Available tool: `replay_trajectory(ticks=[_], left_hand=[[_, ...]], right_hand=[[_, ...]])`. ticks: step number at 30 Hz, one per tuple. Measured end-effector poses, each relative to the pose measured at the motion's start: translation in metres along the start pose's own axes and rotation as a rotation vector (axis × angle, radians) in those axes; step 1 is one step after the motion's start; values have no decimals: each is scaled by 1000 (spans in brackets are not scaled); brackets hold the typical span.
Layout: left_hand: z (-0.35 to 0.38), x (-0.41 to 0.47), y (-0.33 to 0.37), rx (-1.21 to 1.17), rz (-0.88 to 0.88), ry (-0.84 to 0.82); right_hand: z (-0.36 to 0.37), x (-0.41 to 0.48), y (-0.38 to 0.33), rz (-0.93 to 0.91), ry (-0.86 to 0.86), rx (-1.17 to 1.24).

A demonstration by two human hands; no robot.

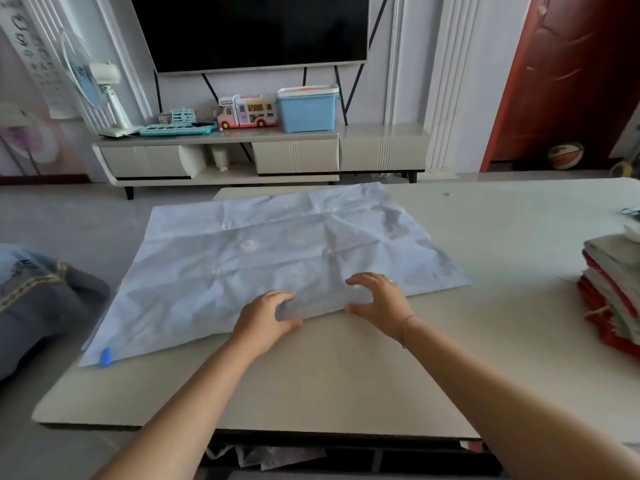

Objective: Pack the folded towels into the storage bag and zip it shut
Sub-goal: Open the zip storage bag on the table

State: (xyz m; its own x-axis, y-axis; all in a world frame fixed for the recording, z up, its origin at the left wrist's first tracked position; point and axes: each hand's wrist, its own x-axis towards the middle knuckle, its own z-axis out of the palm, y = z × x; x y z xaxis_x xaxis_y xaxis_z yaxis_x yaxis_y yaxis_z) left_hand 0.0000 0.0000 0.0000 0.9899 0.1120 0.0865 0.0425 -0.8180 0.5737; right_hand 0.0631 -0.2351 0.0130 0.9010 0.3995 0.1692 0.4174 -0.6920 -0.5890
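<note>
Pale, crinkled plastic marks the storage bag (263, 268), which is spread flat across the left half of the beige table (346, 375), its left corners hanging past the table's edge. Both bare forearms are stretched forward from the bottom of the view, and both hands are set at the bag's near edge, close to its middle. The left hand (265, 318) is curled, with the thumb beside the bag's edge and the fingers arched over the plastic; whether the edge is actually pinched cannot be told. The right hand (381, 303) is spread wide, the fingers raised above the plastic and the thumb at the near edge, with nothing gripped. A thin bracelet is seen on the right wrist. A round valve (248, 245) is seen near the bag's centre, and a blue slider clip (106, 357) is seated on the near-left corner. The folded towels (614, 289), red and grey, are stacked at the table's right edge, well apart from the bag and the hands. Nothing lies between the hands and the bag. Beyond the table, a television (249, 29) is mounted above a low cabinet on which a blue lidded box (307, 109) and a toy bus (247, 110) are kept.
</note>
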Motion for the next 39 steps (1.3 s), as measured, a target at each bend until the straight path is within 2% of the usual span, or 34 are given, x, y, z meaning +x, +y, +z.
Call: replay_trajectory(ticks=[4, 9, 12, 14, 16, 18, 20, 21, 24, 26, 31, 33, 37, 39], left_hand=[[3, 3, -2, 52, 2, 89], [1, 5, -2, 65, 40, 112], [-2, 7, 0, 58, 42, 95], [-7, 9, 5, 27, 36, 140], [-15, 14, 14, 4, 48, 210], [-27, 20, 27, -3, 76, 248], [-40, 27, 42, -14, 106, 271], [-46, 31, 50, -23, 110, 272], [-62, 40, 74, -35, 128, 233], [-68, 44, 88, -10, 147, 198], [-72, 45, 105, -4, 154, 117], [-69, 43, 105, -20, 137, 87], [-64, 40, 106, -39, 91, 60], [-63, 40, 106, -56, 72, 65]], right_hand=[[3, 6, 5, 38, -48, -45], [3, 15, 12, 124, 32, 112], [-4, 22, 7, 91, 82, 142], [-11, 24, 1, 59, 126, 118], [-17, 23, -7, 8, 251, -24], [-18, 12, -17, -67, 488, -151], [-13, -6, -28, -178, 651, -142], [-9, -15, -32, -236, 635, -142], [7, -33, -41, -330, 386, -294], [12, -34, -43, -351, 346, -417], [6, -25, -47, -329, 636, -362], [2, -20, -47, -312, 646, -420], [-8, -11, -44, -299, 429, -472], [-5, -12, -40, -251, 217, -440]])
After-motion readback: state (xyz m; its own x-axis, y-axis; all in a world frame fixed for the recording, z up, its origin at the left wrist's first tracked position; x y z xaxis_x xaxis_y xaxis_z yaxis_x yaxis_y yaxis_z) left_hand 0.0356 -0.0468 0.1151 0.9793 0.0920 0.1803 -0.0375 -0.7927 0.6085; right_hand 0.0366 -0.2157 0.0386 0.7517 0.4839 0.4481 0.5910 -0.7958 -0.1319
